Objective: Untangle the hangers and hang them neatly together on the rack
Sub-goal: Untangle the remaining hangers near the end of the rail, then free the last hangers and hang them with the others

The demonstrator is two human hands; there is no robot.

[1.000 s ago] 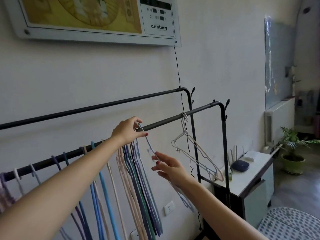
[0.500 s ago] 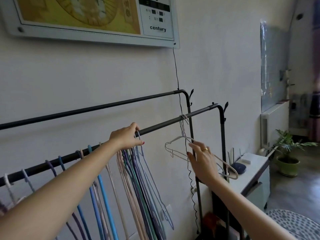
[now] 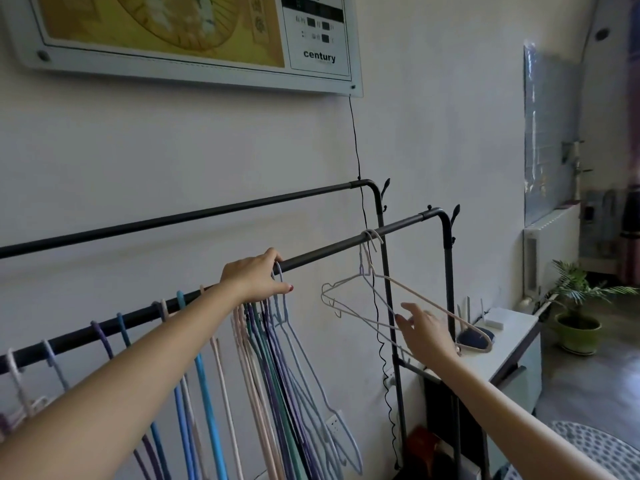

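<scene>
1. Nearest the camera, the left hand [image 3: 254, 278] lay over the front rail [image 3: 325, 251] of the rack, fingers curled about the hook of a pale blue hanger [image 3: 304, 368] at the right end of the bunched hangers [image 3: 266, 358]. It seemed to be pinching that hook, though the fingertips were hidden behind the rail.
2. The right hand [image 3: 424, 332] was open, fingers spread and holding nothing, just beside the lower bar of the tangled pair [image 3: 377, 289]; whether a fingertip touched the wire could not be told.
3. That tangled pair, one cream and one lilac, hung further along the same rail, well apart from the bunch, hooks crossed and frames tilted out of line.
4. Judged from their thin coated wire, these hangers would be very light, springy rather than rigid, and not fragile. The coating probably offers some grip, so they should not slip.
5. The best hold was likely at the neck just below the hook, where the pair cross; pulling on the long bottom bar would probably only swing or flex them.
6. Beyond stood the back rail [image 3: 180, 220] against the wall, bare.
</scene>
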